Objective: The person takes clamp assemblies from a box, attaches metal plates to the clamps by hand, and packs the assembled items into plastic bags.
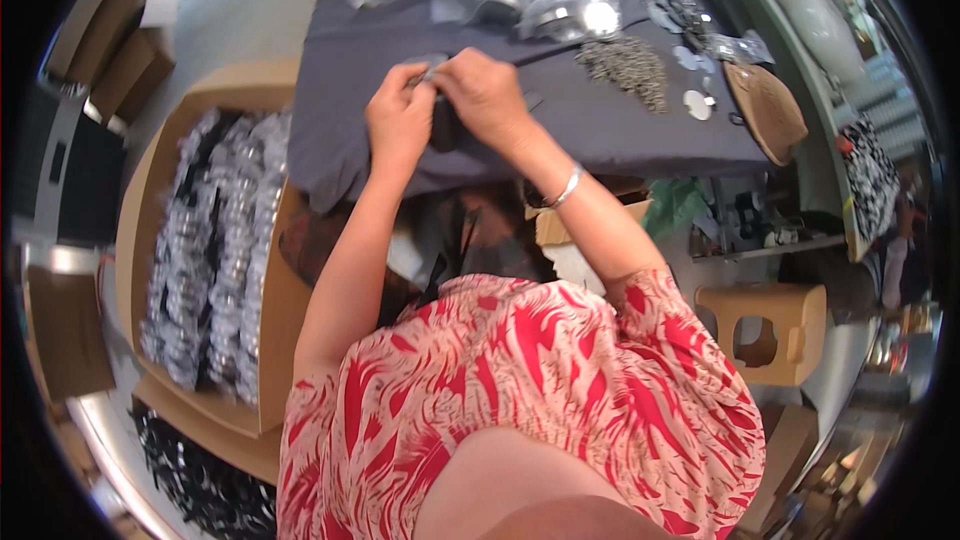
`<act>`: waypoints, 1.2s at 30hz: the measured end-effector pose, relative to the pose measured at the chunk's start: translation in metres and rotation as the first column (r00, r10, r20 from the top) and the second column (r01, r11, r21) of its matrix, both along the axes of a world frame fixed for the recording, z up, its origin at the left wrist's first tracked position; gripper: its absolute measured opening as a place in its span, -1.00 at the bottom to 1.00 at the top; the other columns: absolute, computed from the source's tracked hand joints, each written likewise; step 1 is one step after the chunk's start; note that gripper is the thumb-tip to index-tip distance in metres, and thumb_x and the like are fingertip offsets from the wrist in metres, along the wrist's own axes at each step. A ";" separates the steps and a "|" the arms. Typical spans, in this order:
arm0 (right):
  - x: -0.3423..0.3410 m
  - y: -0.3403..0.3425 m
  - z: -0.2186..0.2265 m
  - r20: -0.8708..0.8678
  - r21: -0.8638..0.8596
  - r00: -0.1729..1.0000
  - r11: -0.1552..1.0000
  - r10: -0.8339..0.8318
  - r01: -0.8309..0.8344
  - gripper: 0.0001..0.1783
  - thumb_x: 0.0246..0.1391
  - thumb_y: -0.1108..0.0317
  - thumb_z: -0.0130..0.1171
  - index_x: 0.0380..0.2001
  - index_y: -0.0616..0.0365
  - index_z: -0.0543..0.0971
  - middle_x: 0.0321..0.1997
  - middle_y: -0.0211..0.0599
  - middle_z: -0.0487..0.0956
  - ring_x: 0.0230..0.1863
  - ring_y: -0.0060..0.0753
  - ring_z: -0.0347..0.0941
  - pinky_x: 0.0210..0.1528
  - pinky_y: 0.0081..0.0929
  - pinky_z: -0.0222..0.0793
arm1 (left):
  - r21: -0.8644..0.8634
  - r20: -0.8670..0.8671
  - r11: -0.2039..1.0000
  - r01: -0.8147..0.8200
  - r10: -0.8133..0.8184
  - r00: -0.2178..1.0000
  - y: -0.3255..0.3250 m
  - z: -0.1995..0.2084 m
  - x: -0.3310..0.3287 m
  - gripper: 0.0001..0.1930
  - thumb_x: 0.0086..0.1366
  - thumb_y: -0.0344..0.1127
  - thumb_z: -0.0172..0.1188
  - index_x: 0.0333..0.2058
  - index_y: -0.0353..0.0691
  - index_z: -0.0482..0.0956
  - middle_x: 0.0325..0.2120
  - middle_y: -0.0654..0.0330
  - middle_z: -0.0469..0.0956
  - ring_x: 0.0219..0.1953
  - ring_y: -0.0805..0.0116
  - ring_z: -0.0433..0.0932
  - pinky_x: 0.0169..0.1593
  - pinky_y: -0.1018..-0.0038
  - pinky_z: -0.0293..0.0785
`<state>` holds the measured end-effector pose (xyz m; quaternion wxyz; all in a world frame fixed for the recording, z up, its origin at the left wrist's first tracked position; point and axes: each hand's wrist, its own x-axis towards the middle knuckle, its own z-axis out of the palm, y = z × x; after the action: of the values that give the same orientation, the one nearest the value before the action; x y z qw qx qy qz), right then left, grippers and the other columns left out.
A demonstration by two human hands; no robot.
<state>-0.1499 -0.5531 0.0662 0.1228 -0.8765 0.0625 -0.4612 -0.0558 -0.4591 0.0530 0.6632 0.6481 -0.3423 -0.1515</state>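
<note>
Both my hands meet over the front of a table covered in dark grey cloth (340, 65). My left hand (398, 115) is closed, its thumb and fingers pinching at a small greyish piece (430, 71). From the other side my right hand (482, 92) pinches at the same spot, fingertips touching those of the left. The fingers hide most of the piece, so its kind does not show. A dark thing (447, 125) hangs or lies just below the hands. To their right, a heap of metal chain (628, 65) rests on the cloth.
Clear plastic-wrapped shiny metal pieces (570, 15) crowd the table's far side. White discs (697, 105) and a brown, rounded thing (765, 110) lie at its right. An open carton (272, 330) of wrapped pieces stands at my left. A cut-out cardboard box (800, 335) sits at lower right.
</note>
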 end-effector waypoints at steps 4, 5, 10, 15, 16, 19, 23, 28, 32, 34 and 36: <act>0.000 0.009 0.013 0.051 0.100 0.999 0.995 0.018 -0.023 -0.91 -0.13 0.49 0.14 -0.56 0.21 0.42 -0.58 -0.13 0.36 -0.52 -0.05 0.35 -0.51 -0.29 0.27 | -0.134 0.356 0.986 -0.102 0.144 0.923 0.003 0.008 -0.002 -0.85 0.05 -0.45 0.01 -0.37 -0.28 0.48 -0.52 -0.05 0.50 -0.47 0.08 0.52 -0.37 0.36 0.42; 0.004 0.015 0.020 0.112 0.127 0.994 0.992 0.012 -0.026 -0.94 -0.10 0.51 0.13 -0.56 0.21 0.46 -0.59 -0.22 0.41 -0.58 -0.25 0.40 -0.54 -0.42 0.29 | -0.119 0.288 0.985 -0.124 0.154 0.945 0.006 0.011 -0.004 -0.85 0.03 -0.45 0.02 -0.36 -0.26 0.48 -0.57 -0.01 0.51 -0.52 0.15 0.52 -0.39 0.38 0.42; 0.014 -0.009 0.092 0.180 0.326 0.982 0.945 -0.063 0.001 -0.79 0.07 0.38 0.00 -0.58 0.24 0.46 -0.76 -0.37 0.39 -0.75 -0.59 0.31 -0.67 -0.60 0.19 | 0.049 0.126 0.994 -0.098 0.091 0.988 0.006 0.009 -0.004 -0.85 0.03 -0.46 0.07 -0.36 -0.26 0.48 -0.74 0.19 0.42 -0.65 0.54 0.39 -0.51 0.54 0.35; -0.004 -0.006 0.168 0.183 0.785 0.887 0.480 0.424 -0.392 -0.74 -0.06 0.52 0.05 -0.23 0.34 0.48 -0.47 -0.35 0.50 -0.57 -0.61 0.38 -0.54 -0.65 0.32 | -0.084 0.011 0.996 -0.023 0.024 1.000 0.004 0.002 -0.003 -0.87 0.09 -0.49 0.04 -0.34 -0.30 0.46 -0.79 0.33 0.29 -0.69 0.67 0.20 -0.59 0.65 0.20; -0.015 0.007 0.180 0.243 0.706 0.855 0.520 0.459 -0.480 -0.69 -0.11 0.53 0.12 -0.20 0.32 0.47 -0.44 -0.36 0.50 -0.55 -0.65 0.39 -0.52 -0.67 0.33 | -0.080 -0.031 0.997 -0.009 0.006 1.000 0.004 0.002 -0.004 -0.87 0.10 -0.49 0.04 -0.34 -0.30 0.46 -0.79 0.35 0.28 -0.69 0.69 0.19 -0.59 0.67 0.18; -0.046 0.036 0.223 0.332 0.102 0.792 0.815 0.512 -0.570 -0.38 -0.31 0.52 0.33 -0.06 0.27 0.38 -0.25 -0.28 0.48 -0.50 -0.65 0.40 -0.44 -0.71 0.32 | -0.088 -0.006 0.996 0.008 -0.008 1.000 0.005 0.004 -0.004 -0.88 0.10 -0.48 0.04 -0.34 -0.30 0.46 -0.77 0.34 0.35 -0.67 0.70 0.23 -0.59 0.66 0.20; -0.072 0.063 0.261 0.327 -0.465 0.730 0.775 0.599 -0.428 -0.42 -0.29 0.53 0.31 -0.09 0.28 0.39 -0.27 -0.28 0.48 -0.50 -0.65 0.39 -0.44 -0.71 0.32 | -0.134 0.038 0.991 -0.014 0.020 0.999 0.005 0.004 -0.006 -0.87 0.09 -0.49 0.03 -0.34 -0.29 0.44 -0.78 0.31 0.35 -0.69 0.70 0.22 -0.60 0.67 0.20; -0.075 0.077 0.269 0.265 -0.591 0.725 0.701 0.636 -0.399 -0.47 -0.27 0.54 0.28 -0.12 0.28 0.40 -0.29 -0.28 0.48 -0.50 -0.64 0.39 -0.45 -0.71 0.31 | -0.081 0.047 0.996 -0.042 0.045 0.998 0.005 0.002 -0.007 -0.88 0.11 -0.50 0.05 -0.33 -0.29 0.46 -0.73 0.45 0.28 -0.65 0.74 0.19 -0.56 0.71 0.16; -0.076 0.083 0.271 0.263 -0.613 0.713 0.683 0.650 -0.396 -0.52 -0.25 0.56 0.26 -0.14 0.29 0.40 -0.30 -0.28 0.48 -0.50 -0.64 0.39 -0.45 -0.71 0.31 | -0.052 0.125 0.995 -0.081 0.087 0.988 0.007 0.009 -0.005 -0.86 0.06 -0.47 0.03 -0.34 -0.28 0.44 -0.75 0.17 0.41 -0.68 0.60 0.38 -0.55 0.59 0.30; -0.078 0.084 0.272 0.259 -0.619 0.716 0.680 0.648 -0.392 -0.54 -0.24 0.56 0.24 -0.16 0.29 0.41 -0.31 -0.28 0.48 -0.50 -0.63 0.39 -0.45 -0.71 0.31 | -0.050 0.034 0.999 -0.020 0.021 0.999 0.008 0.009 -0.006 -0.86 0.10 -0.49 0.06 -0.32 -0.32 0.45 -0.75 0.40 0.31 -0.66 0.72 0.20 -0.60 0.67 0.14; -0.080 0.083 0.275 0.270 -0.614 0.721 0.691 0.639 -0.383 -0.56 -0.23 0.57 0.23 -0.17 0.29 0.41 -0.32 -0.28 0.48 -0.50 -0.63 0.38 -0.45 -0.71 0.31 | -0.092 0.031 0.995 -0.026 0.029 0.999 0.008 0.007 -0.006 -0.87 0.10 -0.48 0.05 -0.32 -0.32 0.45 -0.74 0.38 0.31 -0.66 0.70 0.21 -0.61 0.65 0.15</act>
<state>-0.2303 -0.4698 0.3408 0.0214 -0.7191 -0.3497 -0.6002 -0.0616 -0.4507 0.0601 0.6887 0.6239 -0.3506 -0.1162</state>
